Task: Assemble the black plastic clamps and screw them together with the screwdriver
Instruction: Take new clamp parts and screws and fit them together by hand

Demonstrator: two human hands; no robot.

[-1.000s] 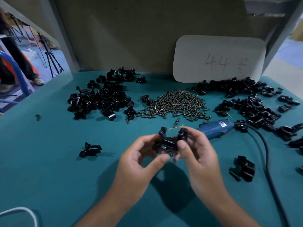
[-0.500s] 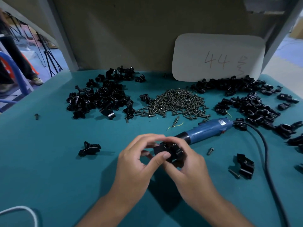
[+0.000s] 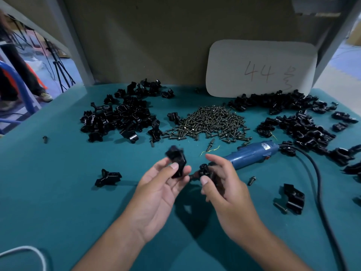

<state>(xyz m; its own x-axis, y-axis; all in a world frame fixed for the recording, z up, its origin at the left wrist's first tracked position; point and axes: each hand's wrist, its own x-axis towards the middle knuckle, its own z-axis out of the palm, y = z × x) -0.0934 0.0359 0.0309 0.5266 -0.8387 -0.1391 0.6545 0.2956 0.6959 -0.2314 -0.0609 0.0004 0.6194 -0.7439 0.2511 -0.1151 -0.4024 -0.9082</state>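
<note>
No container is in view; all parts lie loose on the desk, which has a teal surface. The left hand pinches one black clamp piece between thumb and fingers. The right hand grips a second clamp piece, just apart from the first. The blue screwdriver lies on the desk behind the right hand, its black cable running toward the near edge. A pile of screws sits between two heaps of black clamp parts. A white card marked "44" leans against the back wall.
</note>
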